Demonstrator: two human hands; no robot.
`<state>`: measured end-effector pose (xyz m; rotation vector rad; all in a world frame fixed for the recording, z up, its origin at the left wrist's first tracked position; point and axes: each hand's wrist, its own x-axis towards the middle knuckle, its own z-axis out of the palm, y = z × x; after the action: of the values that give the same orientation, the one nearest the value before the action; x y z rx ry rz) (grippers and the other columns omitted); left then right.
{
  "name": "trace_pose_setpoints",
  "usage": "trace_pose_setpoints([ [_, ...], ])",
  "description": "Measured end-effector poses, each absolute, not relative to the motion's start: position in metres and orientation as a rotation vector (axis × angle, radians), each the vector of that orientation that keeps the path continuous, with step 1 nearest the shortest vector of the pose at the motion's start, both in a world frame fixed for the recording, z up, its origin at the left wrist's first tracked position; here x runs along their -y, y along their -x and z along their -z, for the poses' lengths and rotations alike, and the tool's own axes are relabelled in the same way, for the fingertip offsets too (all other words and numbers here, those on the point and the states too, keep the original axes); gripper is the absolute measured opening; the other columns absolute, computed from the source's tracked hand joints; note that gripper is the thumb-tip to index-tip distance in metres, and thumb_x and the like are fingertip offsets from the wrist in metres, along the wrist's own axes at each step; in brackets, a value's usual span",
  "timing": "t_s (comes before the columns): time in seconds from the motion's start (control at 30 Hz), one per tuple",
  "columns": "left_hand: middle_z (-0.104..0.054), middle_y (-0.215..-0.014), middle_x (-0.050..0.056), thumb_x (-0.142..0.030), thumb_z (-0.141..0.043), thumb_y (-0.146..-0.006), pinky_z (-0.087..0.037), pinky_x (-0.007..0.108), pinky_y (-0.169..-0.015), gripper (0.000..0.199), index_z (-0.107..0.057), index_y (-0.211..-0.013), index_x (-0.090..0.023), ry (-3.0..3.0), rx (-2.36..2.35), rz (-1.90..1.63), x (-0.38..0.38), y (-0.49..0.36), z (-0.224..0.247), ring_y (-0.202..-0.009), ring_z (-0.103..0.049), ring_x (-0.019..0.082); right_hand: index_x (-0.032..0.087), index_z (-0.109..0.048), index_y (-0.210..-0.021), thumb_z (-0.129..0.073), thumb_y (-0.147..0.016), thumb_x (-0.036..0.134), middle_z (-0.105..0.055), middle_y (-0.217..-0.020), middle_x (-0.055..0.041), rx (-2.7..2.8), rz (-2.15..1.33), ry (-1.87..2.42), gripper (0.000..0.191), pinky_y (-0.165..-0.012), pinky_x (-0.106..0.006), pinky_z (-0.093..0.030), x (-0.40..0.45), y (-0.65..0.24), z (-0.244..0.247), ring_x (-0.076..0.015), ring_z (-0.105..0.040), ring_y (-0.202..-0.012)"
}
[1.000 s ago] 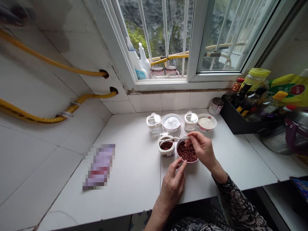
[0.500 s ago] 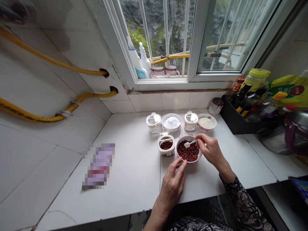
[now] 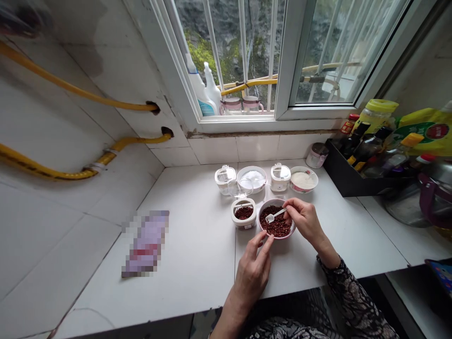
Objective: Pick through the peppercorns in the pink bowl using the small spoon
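A bowl full of dark red, coarse pieces stands on the white counter. My right hand pinches the handle of a small white spoon, whose head is over the pieces in the bowl. My left hand rests its fingertips against the near left rim, with its fingers apart and not wrapped round anything. Left of the bowl, nearly touching it, stands a white seasoning jar with its clear lid raised and similar red pieces inside.
Behind are two closed jars, a bowl of white grains and a patterned bowl. A black box of bottles stands right, beside a metal pot. A blurred purple packet lies left.
The spoon in my right hand has moved slightly left and down, over the red pieces. My left hand has stayed at the bowl's rim.
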<state>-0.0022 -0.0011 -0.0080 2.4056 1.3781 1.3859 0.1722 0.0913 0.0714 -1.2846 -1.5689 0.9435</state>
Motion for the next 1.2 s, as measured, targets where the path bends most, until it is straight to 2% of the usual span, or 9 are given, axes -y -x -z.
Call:
trace_pose_setpoints([
  [0.23, -0.055, -0.131, 0.015, -0.001, -0.043, -0.095, -0.06, 0.034, -0.092, 0.058, -0.041, -0.149, -0.023, -2.402, -1.373, -1.367, 0.002, 0.002, 0.007, -0.12, -0.061, 0.023, 0.018, -0.062, -0.08, -0.055, -0.083, 0.033, -0.065, -0.057, 0.0, 1.489, -0.997, 1.234, 0.016, -0.049, -0.026, -0.052, -0.093, -0.172, -0.068, -0.0153, -0.062, -0.048],
  [0.5, -0.055, -0.131, 0.014, 0.001, -0.043, -0.093, -0.06, 0.032, -0.093, 0.06, -0.043, -0.148, -0.023, -2.408, -1.368, -1.405, 0.0, 0.001, 0.008, -0.122, -0.059, 0.022, 0.02, -0.065, -0.081, -0.051, -0.086, 0.023, -0.067, -0.06, -0.0009, 1.714, -0.757, 1.244, 0.015, -0.055, -0.026, -0.052, -0.093, -0.161, -0.062, -0.0167, -0.065, -0.055],
  [0.77, -0.055, -0.131, 0.015, 0.001, -0.045, -0.093, -0.059, 0.032, -0.095, 0.058, -0.044, -0.147, -0.021, -2.404, -1.372, -1.392, 0.001, 0.002, 0.007, -0.122, -0.059, 0.022, 0.018, -0.063, -0.082, -0.057, -0.083, 0.034, -0.067, -0.059, 0.0, 1.455, -1.059, 1.225, 0.017, -0.049, -0.026, -0.055, -0.092, -0.165, -0.066, -0.0154, -0.064, -0.051],
  [1.0, -0.056, -0.131, 0.014, -0.001, -0.043, -0.094, -0.059, 0.033, -0.094, 0.059, -0.041, -0.149, -0.024, -2.398, -1.376, -1.385, 0.001, 0.002, 0.008, -0.122, -0.06, 0.023, 0.018, -0.064, -0.08, -0.06, -0.083, 0.034, -0.067, -0.058, -0.0001, 1.448, -0.972, 1.221, 0.017, -0.05, -0.025, -0.054, -0.093, -0.168, -0.066, -0.0145, -0.063, -0.048],
  [1.2, -0.057, -0.131, 0.014, -0.002, -0.042, -0.094, -0.059, 0.033, -0.095, 0.059, -0.041, -0.149, -0.024, -2.395, -1.391, -1.367, 0.002, 0.002, 0.009, -0.121, -0.061, 0.023, 0.018, -0.064, -0.082, -0.064, -0.083, 0.041, -0.069, -0.06, -0.0009, 1.367, -1.057, 1.177, 0.023, -0.051, -0.027, -0.058, -0.094, -0.167, -0.075, -0.0152, -0.066, -0.049],
])
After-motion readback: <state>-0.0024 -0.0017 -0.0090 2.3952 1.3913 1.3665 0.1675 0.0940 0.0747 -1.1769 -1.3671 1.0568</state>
